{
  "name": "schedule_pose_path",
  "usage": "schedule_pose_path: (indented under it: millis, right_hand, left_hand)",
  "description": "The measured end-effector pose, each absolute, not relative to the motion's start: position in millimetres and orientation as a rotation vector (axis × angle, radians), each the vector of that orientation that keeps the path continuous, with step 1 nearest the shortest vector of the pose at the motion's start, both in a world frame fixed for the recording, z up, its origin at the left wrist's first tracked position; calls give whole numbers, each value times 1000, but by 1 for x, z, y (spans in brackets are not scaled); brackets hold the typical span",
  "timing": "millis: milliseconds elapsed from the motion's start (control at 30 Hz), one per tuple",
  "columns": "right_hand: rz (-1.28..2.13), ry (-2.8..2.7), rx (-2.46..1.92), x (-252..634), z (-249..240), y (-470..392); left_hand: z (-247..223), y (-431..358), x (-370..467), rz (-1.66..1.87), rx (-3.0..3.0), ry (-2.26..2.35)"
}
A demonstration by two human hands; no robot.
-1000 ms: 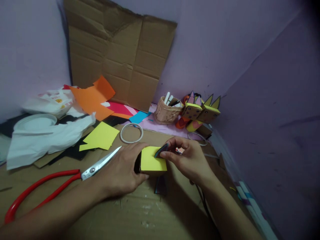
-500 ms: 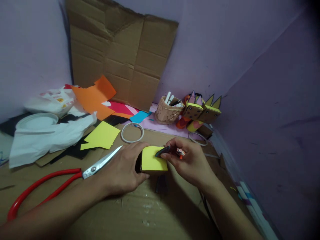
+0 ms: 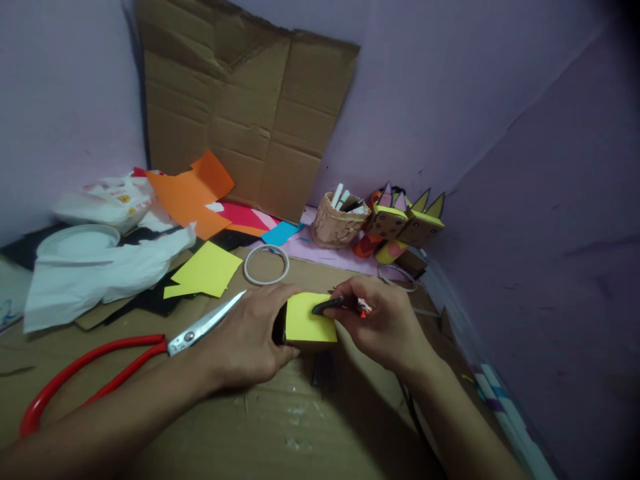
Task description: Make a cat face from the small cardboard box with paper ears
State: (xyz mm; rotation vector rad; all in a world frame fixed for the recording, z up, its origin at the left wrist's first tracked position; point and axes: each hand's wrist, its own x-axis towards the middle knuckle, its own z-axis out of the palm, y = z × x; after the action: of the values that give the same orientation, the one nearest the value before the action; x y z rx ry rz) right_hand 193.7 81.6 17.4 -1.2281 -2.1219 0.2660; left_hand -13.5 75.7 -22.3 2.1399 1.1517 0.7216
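A small cardboard box (image 3: pixel 310 319) with a yellow paper top sits between my hands. My left hand (image 3: pixel 250 333) is closed around its left side, thumb at the near edge and fingers at the far edge. Between thumb and fingertips, my right hand (image 3: pixel 385 323) pinches a small dark curved piece (image 3: pixel 326 306) against or just over the yellow top; contact is unclear. A little orange-and-white object (image 3: pixel 363 308) shows in the same hand, mostly hidden. Large red-handled scissors (image 3: pixel 187 337) lie with open blades beside my left wrist.
Yellow paper (image 3: pixel 207 270), orange paper (image 3: pixel 187 200) and white plastic (image 3: pixel 115 273) lie at left. A roll of tape (image 3: pixel 267 265) rests beyond my hands. A brown cup of markers (image 3: pixel 339 223) and two figures with pointed ears (image 3: pixel 407 223) stand behind. Upright cardboard (image 3: pixel 240 107) leans on the wall.
The dark piece is tilted slightly flatter over the yellow top. My hands and the box otherwise keep nearly the same position; the whole view has shifted a little.
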Motion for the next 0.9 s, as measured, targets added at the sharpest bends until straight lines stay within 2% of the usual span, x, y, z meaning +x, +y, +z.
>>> schedule_pose_path:
  millis: [267, 367, 567, 667, 767, 900]
  right_hand:
    - [618, -1948, -1418, 191, 16, 80]
    - [622, -1949, -1404, 192, 14, 81]
    - [351, -2160, -1270, 194, 20, 84]
    - [321, -2218, -1252, 193, 22, 86]
    - [380, -2198, -1268, 194, 21, 86]
    - [630, -2065, -1238, 197, 20, 86]
  left_hand:
    - [-20, 76, -13, 718, 2146, 1129]
    - [-20, 76, -14, 722, 2145, 1131]
    - [-19, 75, -13, 718, 2130, 1144]
    - [-19, 76, -12, 726, 2134, 1141]
    - [-19, 76, -12, 716, 2147, 1149]
    - [-17, 74, -14, 709, 2148, 1143]
